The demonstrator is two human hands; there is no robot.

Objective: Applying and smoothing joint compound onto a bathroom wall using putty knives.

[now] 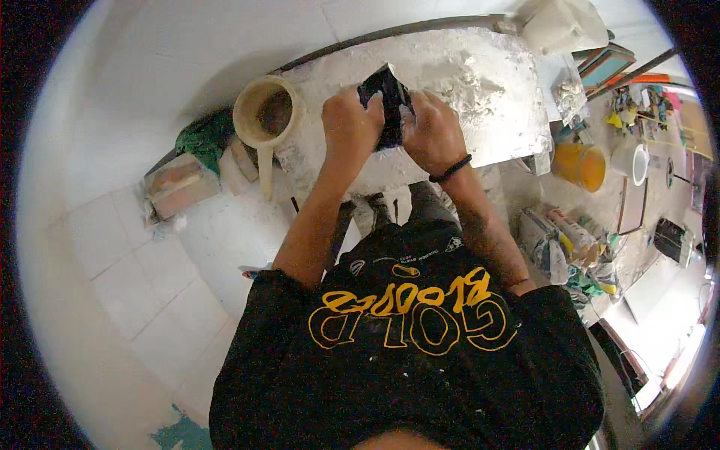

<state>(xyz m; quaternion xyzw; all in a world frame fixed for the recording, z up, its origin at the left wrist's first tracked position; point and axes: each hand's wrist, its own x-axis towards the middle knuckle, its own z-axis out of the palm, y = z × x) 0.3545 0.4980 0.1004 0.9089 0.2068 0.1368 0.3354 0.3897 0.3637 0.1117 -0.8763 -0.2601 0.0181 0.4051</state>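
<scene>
Head view shows the left hand (351,124) and right hand (435,133) both clamped on a black sheet (390,131) over the whitish table (517,133).

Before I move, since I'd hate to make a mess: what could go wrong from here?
Your left hand might knock the long-handled dipper near the left end of the white table. The black item, gripped between that hand and your right hand, could pick up the table's white residue if lowered.
</scene>
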